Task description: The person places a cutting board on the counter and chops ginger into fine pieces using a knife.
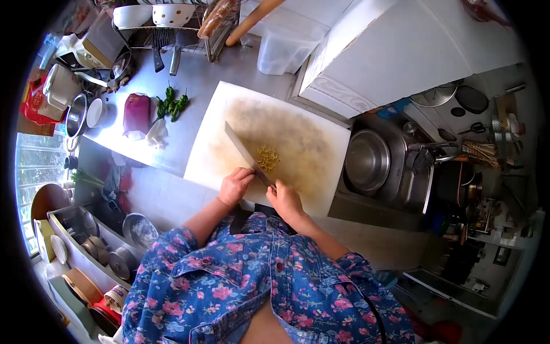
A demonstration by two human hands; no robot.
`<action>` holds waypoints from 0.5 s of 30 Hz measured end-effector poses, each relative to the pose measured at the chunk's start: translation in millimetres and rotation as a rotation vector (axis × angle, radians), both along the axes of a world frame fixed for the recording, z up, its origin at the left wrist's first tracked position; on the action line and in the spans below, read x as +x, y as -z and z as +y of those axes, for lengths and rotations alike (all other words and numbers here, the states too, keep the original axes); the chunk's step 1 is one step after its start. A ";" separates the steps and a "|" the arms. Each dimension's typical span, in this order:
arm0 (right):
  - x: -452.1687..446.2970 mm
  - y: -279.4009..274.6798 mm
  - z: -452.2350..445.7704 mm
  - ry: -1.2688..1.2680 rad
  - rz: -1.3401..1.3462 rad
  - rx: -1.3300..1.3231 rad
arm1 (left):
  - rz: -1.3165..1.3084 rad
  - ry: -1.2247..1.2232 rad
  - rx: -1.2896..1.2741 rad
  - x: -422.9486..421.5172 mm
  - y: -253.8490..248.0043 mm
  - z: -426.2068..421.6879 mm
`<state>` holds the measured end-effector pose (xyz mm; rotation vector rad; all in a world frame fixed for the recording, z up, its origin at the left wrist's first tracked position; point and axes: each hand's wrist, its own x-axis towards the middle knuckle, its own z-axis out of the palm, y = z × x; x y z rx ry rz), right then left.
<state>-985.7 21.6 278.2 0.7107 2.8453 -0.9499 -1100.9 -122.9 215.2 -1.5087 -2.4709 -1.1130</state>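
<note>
A broad kitchen knife (243, 147) slants over the white cutting board (213, 150), its blade pointing away and to the left. My right hand (285, 199) is closed around the handle, near the front of the board. The fingers of my left hand (236, 186) are curled together, their tips against the blade close to the handle. Just right of the blade lies a small heap of chopped yellowish pieces (267, 158). Brownish stains cover the middle of the board. My left fingertips are partly hidden.
Green peppers (172, 106) and a purple packet (137, 114) lie on the metal counter to the left. On the right, a metal basin (367, 161) sits in the sink (405, 186). A dish rack (197, 43) and a clear plastic bin (285, 54) stand at the back.
</note>
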 end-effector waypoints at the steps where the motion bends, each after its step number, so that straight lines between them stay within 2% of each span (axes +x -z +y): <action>1: 2.0 -4.5 3.4 -0.001 0.019 -0.031 | 0.005 0.003 -0.006 -0.4 0.4 -0.5; 6: 15.6 -37.2 13.8 -0.015 -0.144 -0.096 | -0.035 -0.029 0.019 0.5 3.9 3.2; 13: -3.0 0.3 -7.1 -0.010 -0.061 0.058 | -0.069 -0.011 0.028 -1.6 -1.7 -0.3; 15: -5.8 5.7 -3.3 0.009 0.007 -0.008 | 0.017 -0.034 0.011 -2.7 -3.3 0.3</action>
